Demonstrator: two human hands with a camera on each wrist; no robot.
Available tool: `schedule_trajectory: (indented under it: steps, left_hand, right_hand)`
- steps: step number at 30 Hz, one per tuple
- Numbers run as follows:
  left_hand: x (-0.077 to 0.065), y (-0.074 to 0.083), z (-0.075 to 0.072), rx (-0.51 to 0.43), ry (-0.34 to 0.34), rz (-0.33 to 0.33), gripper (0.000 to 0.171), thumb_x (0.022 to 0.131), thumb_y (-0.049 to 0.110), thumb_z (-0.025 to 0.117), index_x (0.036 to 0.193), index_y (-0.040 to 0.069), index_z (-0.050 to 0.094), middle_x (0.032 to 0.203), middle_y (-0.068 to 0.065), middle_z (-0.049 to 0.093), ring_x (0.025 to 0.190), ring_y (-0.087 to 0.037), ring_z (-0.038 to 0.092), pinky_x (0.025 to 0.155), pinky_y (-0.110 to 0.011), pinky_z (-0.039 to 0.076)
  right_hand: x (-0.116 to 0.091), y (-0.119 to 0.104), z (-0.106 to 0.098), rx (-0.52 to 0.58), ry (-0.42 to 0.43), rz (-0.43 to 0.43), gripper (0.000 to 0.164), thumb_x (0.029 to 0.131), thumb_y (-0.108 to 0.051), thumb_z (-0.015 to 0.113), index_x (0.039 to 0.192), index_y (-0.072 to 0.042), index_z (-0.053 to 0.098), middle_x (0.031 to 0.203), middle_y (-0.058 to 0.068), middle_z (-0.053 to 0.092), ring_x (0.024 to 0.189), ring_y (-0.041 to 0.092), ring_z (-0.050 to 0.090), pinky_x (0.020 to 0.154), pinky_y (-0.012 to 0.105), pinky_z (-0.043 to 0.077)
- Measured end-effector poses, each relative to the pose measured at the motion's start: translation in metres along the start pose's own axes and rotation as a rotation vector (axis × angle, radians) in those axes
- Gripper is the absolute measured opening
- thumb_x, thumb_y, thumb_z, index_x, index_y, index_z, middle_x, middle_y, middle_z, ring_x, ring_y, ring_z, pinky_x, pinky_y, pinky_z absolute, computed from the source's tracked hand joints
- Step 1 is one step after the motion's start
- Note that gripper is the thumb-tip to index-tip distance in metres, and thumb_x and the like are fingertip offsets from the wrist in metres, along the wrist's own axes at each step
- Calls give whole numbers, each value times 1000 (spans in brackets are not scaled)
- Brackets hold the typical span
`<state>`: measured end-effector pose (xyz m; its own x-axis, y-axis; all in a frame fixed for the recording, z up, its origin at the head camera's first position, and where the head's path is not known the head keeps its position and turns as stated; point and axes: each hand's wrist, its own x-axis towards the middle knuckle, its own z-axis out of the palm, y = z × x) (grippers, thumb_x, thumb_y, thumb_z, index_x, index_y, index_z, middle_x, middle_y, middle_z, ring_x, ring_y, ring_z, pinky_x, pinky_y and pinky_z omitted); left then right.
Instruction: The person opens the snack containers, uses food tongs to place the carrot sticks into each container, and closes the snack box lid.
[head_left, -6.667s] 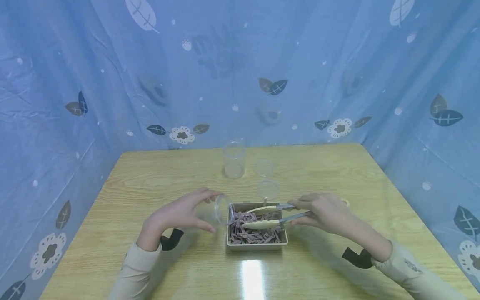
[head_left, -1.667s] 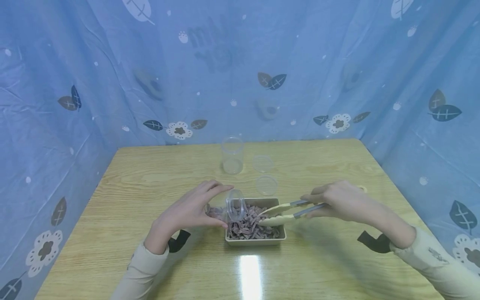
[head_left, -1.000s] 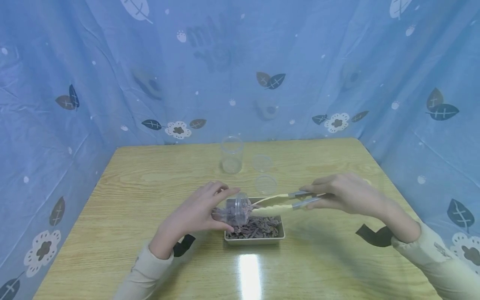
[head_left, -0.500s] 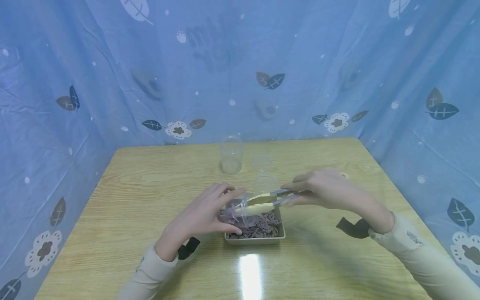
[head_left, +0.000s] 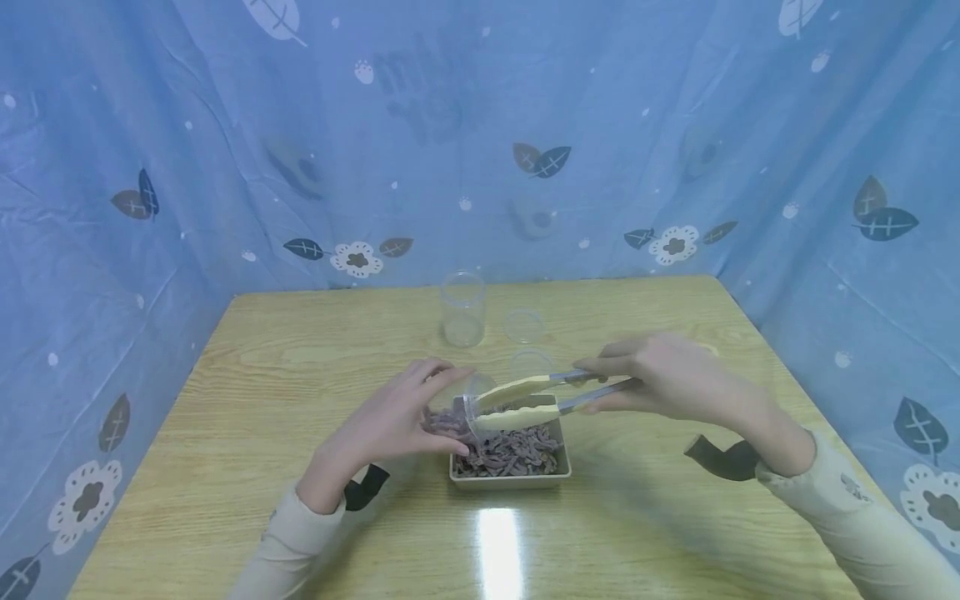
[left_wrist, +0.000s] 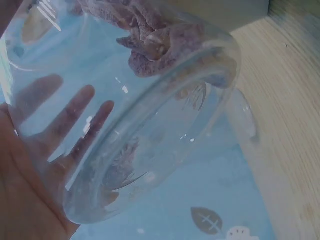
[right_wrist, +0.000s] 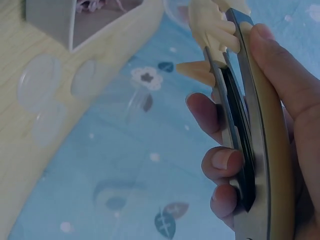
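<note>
My left hand (head_left: 386,421) grips a clear plastic jar (left_wrist: 85,207) tipped on its side, its mouth facing right over the tray's left end. Dark purplish strips (left_wrist: 165,45) lie against the jar's wall in the left wrist view. My right hand (head_left: 667,379) holds metal tongs (head_left: 592,398) with cream scalloped tips, spread apart right at the jar's mouth. Fingers and thumb wrap the handles in the right wrist view. Below both hands sits a shallow rectangular tray (head_left: 510,482) with many more strips (head_left: 517,454).
Behind the tray, a second clear jar (head_left: 462,325) stands upright on the wooden table (head_left: 337,350). Two clear round lids lie to its right, the far lid (head_left: 524,327) and the near lid (head_left: 532,360). A blue patterned cloth (head_left: 465,125) encloses the back and sides.
Strips now lie in the jar, which looked empty at first. The tongs carried strips to its mouth, reached in, then drew back right. The left hand has just shifted slightly left.
</note>
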<state>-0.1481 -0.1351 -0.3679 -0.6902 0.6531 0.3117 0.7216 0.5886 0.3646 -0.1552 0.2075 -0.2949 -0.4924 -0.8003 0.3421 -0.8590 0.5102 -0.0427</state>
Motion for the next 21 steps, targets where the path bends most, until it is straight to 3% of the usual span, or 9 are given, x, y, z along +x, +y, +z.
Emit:
schedule_trajectory:
  steps: [4,8,12,21]
  left_hand:
    - [-3,-4,-5,-28,-5,-55,93,66,60,72,144,26,33,124,3,47,78,-9,49,73,-22,49]
    - [-5,-6,-10,-40,2,-92,92,67,65,68,144,29,31,127,3,46,92,-9,49,84,-30,49]
    - [-6,-7,-12,-47,10,-91,92,67,66,67,144,31,29,127,3,46,105,-12,47,91,-36,48]
    - [-5,-4,-9,-36,-7,-89,93,66,67,65,144,29,32,130,3,46,111,-12,47,92,-36,48]
  right_hand:
    - [-12,6,-7,-29,18,33,41,76,-44,71,109,-20,69,84,-19,61,59,-8,47,49,10,39]
    - [-21,11,-6,-53,19,55,43,73,-44,74,108,-19,69,81,-19,60,55,-9,40,46,9,33]
    - [-25,13,-1,-56,7,38,37,74,-42,73,105,-22,70,84,-18,64,54,-12,43,43,6,30]
    - [-18,7,-9,-46,45,39,32,77,-36,72,106,-21,70,80,-20,61,55,-11,42,44,7,32]
